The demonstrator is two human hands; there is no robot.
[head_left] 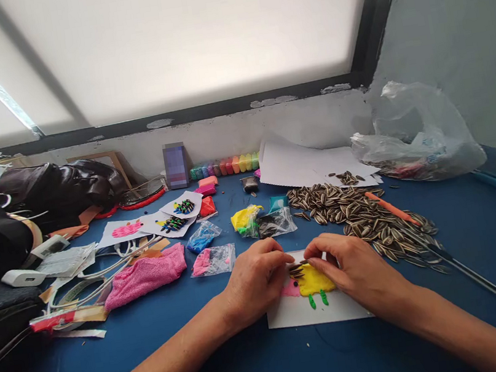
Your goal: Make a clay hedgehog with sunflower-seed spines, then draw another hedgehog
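White paper (pixel 291 318) lies in front of me with a clay animal figure on it. The figure has a yellow clay body (pixel 320 281), a pink clay head (pixel 290 288) with a dark eye, and two green clay legs (pixel 324 297). Several sunflower seeds (pixel 296 271) stick in the body's upper left edge. My right hand (pixel 352 260) pinches a sunflower seed at the top of the yellow clay. On the paper's left side, my left hand (pixel 257 278) has its fingers curled, index tip beside the seeds; whatever it may hold is hidden.
Loose sunflower seeds (pixel 339 206) are heaped to the right, with tweezers (pixel 471 277) and an orange-handled tool (pixel 391 208). Bagged clay (pixel 212 259), a pink cloth (pixel 149 275) and finished clay pictures (pixel 126 230) lie left. White sheets (pixel 305 162) and a plastic bag (pixel 431 134) stand behind.
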